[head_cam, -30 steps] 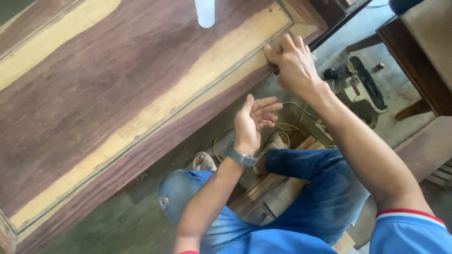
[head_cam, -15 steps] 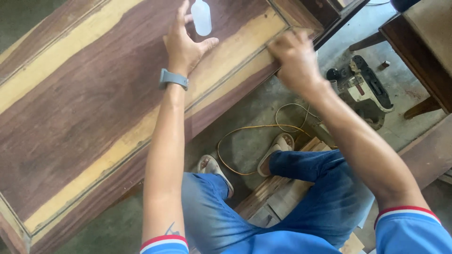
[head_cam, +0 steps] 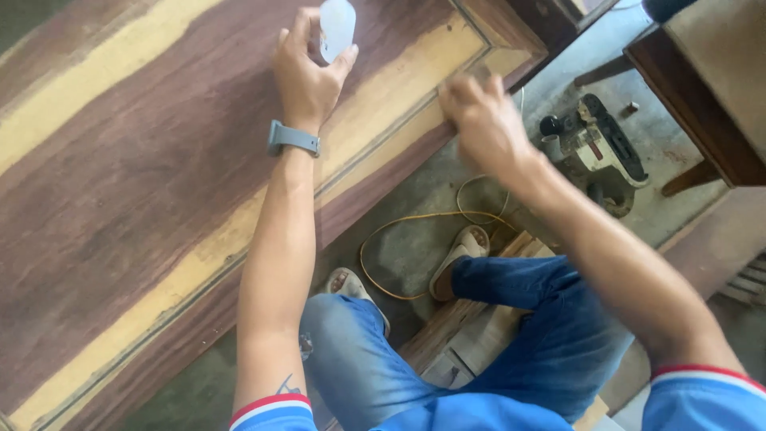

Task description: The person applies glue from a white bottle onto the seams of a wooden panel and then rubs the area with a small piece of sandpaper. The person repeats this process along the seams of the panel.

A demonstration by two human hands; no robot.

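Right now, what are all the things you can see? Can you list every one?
Wooden panel: one, dark brown with yellow streaks, fills the left.
Small bottle: one, white, top middle, in the left hand.
Power tool: one, dark and grey, on the floor at right.
Cord: one, yellow, looped on the floor.
Sandals: two, pale, on the person's feet.
Wooden furniture: one, brown, top right.
Wristband: one, grey, left wrist.
Left hand: grips the bottle.
Right hand: blurred, at the panel's edge.
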